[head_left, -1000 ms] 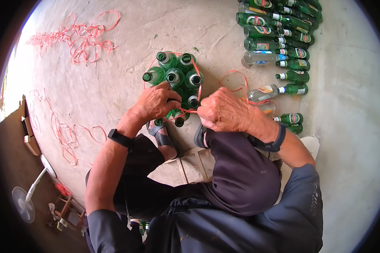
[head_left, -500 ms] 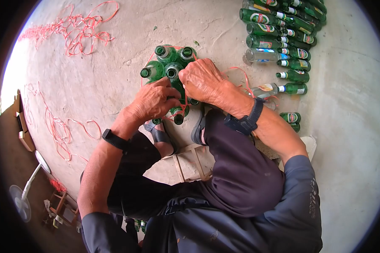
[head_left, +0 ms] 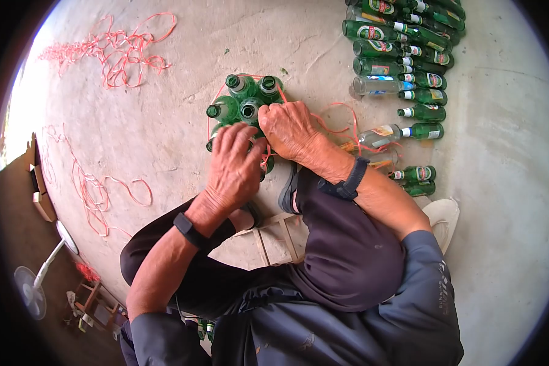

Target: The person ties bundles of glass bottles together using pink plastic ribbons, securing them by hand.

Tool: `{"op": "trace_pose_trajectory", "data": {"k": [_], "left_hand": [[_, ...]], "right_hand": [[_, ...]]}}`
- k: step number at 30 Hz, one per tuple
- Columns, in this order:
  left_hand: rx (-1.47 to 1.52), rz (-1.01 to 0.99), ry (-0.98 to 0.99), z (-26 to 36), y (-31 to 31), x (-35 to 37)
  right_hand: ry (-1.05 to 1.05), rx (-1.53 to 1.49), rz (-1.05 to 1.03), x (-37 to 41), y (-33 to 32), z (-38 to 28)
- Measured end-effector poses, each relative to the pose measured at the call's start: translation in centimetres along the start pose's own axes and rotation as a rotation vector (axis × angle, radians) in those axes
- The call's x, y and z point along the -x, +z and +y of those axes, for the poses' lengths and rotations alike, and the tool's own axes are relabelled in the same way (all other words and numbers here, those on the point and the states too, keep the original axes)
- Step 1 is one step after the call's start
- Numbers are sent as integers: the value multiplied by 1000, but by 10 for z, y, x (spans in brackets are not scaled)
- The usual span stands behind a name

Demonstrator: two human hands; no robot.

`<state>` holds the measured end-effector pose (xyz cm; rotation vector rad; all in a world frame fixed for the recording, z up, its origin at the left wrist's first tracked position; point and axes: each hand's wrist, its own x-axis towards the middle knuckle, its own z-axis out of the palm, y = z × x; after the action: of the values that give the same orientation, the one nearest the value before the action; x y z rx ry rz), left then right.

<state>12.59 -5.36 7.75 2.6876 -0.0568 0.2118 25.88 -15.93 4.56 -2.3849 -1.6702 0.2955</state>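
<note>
A cluster of upright green glass bottles (head_left: 244,100) stands on the concrete floor in front of my knees, with a red plastic string (head_left: 282,93) looped around it. My left hand (head_left: 236,168) lies over the near bottles of the cluster, fingers spread on their tops. My right hand (head_left: 290,128) rests on the right side of the cluster, its fingers pinching the red string at a bottle neck. The string trails off to the right in a loose loop (head_left: 341,119). Several bottles under my hands are hidden.
Rows of green and clear bottles (head_left: 402,67) lie on their sides at the upper right. Heaps of red string (head_left: 113,52) lie at the upper left and at the left (head_left: 97,189). A small wooden stool (head_left: 274,238) is under me. A fan (head_left: 33,293) stands lower left.
My left hand has moved from the cluster's left side onto the near bottle tops. My right hand came forward from near my knee onto the cluster and slid slightly back.
</note>
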Motion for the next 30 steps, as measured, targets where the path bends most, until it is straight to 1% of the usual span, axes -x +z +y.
{"op": "trace_pose_trajectory", "data": {"k": [1,2,4,5,7,8,10,12,14,15,16,17,20,22,23,25,26,28,30], "left_hand": [[37,-27,-29,7,5,4],[133,-43,-111,15,9,6],[173,37,-262,22,21,14],[167,43,-263,27,22,18],[70,116,-353,36,20,19],[70,113,-355,34,18,18],[-61,207,-403,23,10,13],[-97,199,-440,7,8,13],[-43,170,-441,-5,13,19],[-43,168,-437,-7,16,19],[-26,143,-388,-8,18,20],[-7,116,-342,-7,20,21],[2,120,-357,-10,23,19],[1,117,-363,-12,24,21],[-4,116,-361,-14,25,20],[-13,89,-364,-13,21,16],[-22,62,-370,-11,19,17],[-10,73,-373,-11,20,16],[-34,74,-361,-11,20,17]], "right_hand": [[-8,3,5,0,1,0],[-11,1,7,-1,1,0],[-17,-36,-23,-3,0,1],[-23,-34,-17,-4,0,3],[-40,-60,10,-3,2,5],[-40,-62,9,-3,4,6],[-23,-98,32,-2,4,6],[0,-132,42,-2,3,5],[22,-163,59,-4,3,6],[42,-200,105,-4,6,6],[63,-238,149,-3,8,6],[68,-239,145,0,10,6],[70,-260,184,1,11,9],[14,-283,257,3,13,11],[14,-284,257,1,14,12],[-90,-182,247,-1,13,8],[-87,-192,236,0,17,2],[-17,-102,214,-8,18,-2],[-15,-99,224,-8,17,-1]]}}
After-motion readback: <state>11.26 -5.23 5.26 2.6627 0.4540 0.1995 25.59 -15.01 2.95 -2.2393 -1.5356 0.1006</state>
